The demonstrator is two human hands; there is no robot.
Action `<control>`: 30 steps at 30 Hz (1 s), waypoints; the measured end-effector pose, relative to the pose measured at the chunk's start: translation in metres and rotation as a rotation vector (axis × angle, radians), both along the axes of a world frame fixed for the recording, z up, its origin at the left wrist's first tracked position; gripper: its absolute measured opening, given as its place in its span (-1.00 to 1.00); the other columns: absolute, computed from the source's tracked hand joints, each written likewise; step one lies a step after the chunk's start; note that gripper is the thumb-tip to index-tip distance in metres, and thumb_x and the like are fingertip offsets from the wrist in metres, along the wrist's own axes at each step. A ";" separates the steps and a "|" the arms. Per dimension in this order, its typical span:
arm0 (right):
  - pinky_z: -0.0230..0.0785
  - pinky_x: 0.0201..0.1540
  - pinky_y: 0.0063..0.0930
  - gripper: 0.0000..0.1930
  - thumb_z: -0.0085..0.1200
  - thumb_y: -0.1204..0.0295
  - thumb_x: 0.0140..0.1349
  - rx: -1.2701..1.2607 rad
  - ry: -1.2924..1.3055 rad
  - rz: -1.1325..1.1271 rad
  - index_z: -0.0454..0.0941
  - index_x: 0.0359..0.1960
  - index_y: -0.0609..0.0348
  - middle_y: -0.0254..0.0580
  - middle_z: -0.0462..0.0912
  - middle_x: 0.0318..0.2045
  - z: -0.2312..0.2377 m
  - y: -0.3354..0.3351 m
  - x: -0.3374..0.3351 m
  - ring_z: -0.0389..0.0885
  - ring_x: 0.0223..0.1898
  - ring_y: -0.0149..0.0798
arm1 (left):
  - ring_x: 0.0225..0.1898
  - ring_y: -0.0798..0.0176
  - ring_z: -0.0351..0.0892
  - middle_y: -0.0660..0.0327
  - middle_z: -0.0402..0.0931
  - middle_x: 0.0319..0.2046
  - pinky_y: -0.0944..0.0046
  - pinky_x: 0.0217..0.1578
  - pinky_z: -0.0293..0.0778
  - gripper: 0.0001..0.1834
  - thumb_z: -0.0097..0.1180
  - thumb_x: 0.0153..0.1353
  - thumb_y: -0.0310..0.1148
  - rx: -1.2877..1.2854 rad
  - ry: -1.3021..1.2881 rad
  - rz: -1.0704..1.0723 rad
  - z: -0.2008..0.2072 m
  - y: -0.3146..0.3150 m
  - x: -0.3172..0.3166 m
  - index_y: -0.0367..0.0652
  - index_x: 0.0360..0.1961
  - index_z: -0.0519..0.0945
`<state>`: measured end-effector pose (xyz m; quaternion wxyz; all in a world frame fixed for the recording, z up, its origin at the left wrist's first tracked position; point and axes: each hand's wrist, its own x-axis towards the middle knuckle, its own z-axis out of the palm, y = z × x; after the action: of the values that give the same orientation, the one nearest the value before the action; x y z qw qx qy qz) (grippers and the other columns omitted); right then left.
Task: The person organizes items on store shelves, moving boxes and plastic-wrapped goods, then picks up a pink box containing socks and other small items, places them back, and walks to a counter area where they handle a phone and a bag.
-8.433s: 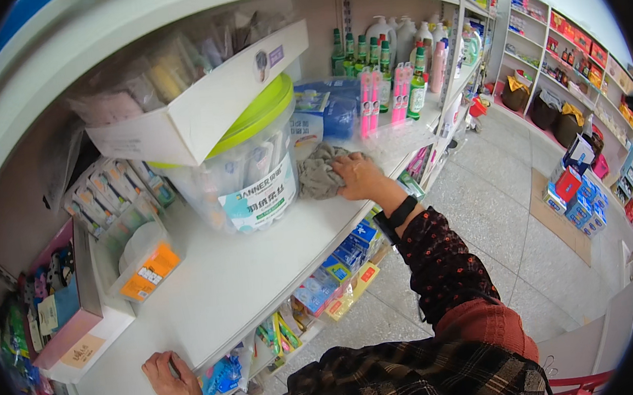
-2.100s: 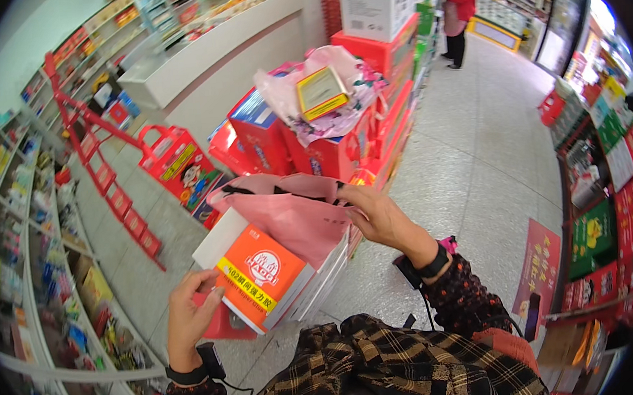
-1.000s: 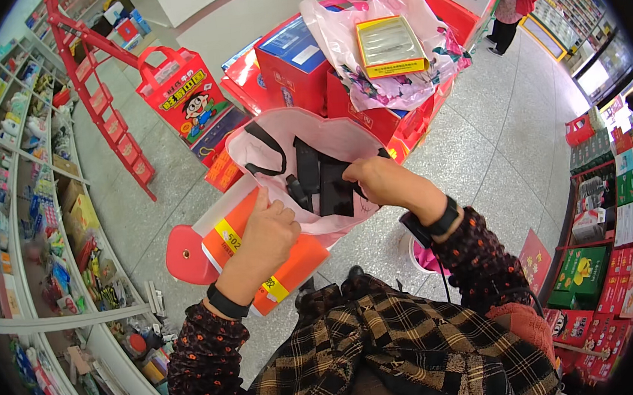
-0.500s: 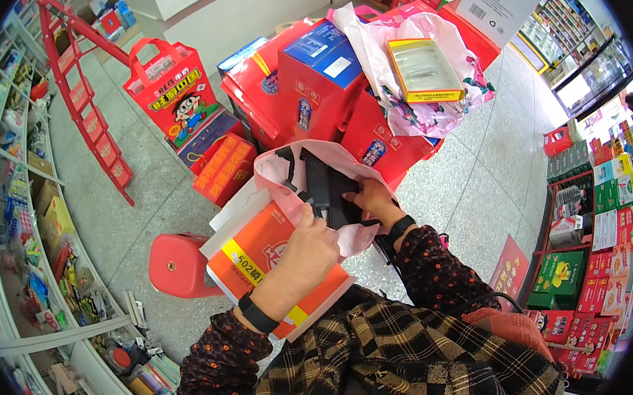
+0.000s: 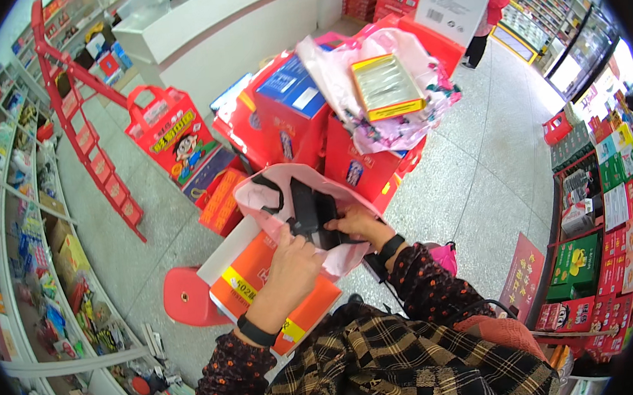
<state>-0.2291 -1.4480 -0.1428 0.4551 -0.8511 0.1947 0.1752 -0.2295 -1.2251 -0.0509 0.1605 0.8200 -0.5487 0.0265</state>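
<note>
A pale pink bag (image 5: 348, 258) stands in front of me with its mouth spread. Inside it lies a dark black box-like object (image 5: 303, 200), its lower part hidden by the bag. My left hand (image 5: 290, 269) is closed, pinching the bag's near rim. From the right, my right hand (image 5: 362, 223) reaches into the mouth, its fingers closed against the black object. Beneath my left forearm is an orange box (image 5: 249, 266) with white sides and yellow labels, partly covered by the arm.
Red and blue cartons (image 5: 289, 98) crowd beyond the bag. On them, a floral plastic bag (image 5: 390, 134) carries a yellow-edged box (image 5: 388, 86). A red stool (image 5: 186, 295), red gift bag (image 5: 174, 131) and red ladder (image 5: 94, 153) stand left. Shelves line both sides; a person (image 5: 493, 20) stands far right.
My view has shifted, so the cartons sit lower and further left. A person now shows at the far right. Both hands stay at the pink bag with much the same hold.
</note>
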 end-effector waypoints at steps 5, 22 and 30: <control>0.43 -0.33 -0.31 -0.66 0.29 0.18 0.03 -0.106 -0.479 -0.110 0.66 -0.31 0.20 -0.06 0.62 -0.54 0.036 -0.004 -0.014 0.60 -0.47 -0.15 | 0.05 -0.05 0.43 0.09 0.50 -0.14 -0.10 0.15 0.20 -0.48 0.32 -0.15 -0.44 -0.197 -0.028 0.154 0.021 0.014 -0.004 -0.15 -0.05 0.55; 0.37 0.12 -0.49 -0.47 0.03 0.61 0.31 0.628 -0.880 0.156 0.23 0.32 0.34 -0.13 0.48 0.13 0.164 0.050 -0.067 0.49 0.10 -0.38 | -0.10 0.33 0.59 0.18 0.61 -0.11 0.31 0.02 0.45 -0.64 0.26 0.14 -0.51 -1.077 1.380 0.321 0.060 0.017 -0.025 -0.32 -0.01 0.55; 0.37 0.08 -0.54 -0.53 0.03 0.63 0.30 0.676 -0.915 0.178 0.32 0.26 0.34 -0.18 0.53 0.06 0.163 0.051 -0.068 0.50 0.04 -0.45 | -0.15 0.41 0.54 0.25 0.60 -0.14 0.38 -0.04 0.44 -0.71 0.22 0.20 -0.48 -1.173 1.422 0.310 0.070 0.012 -0.031 -0.31 -0.05 0.56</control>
<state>-0.2969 -1.3970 0.0202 0.7231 -0.6607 -0.1614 -0.1207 -0.2607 -1.2129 0.0194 0.8416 0.4955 -0.1051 -0.1876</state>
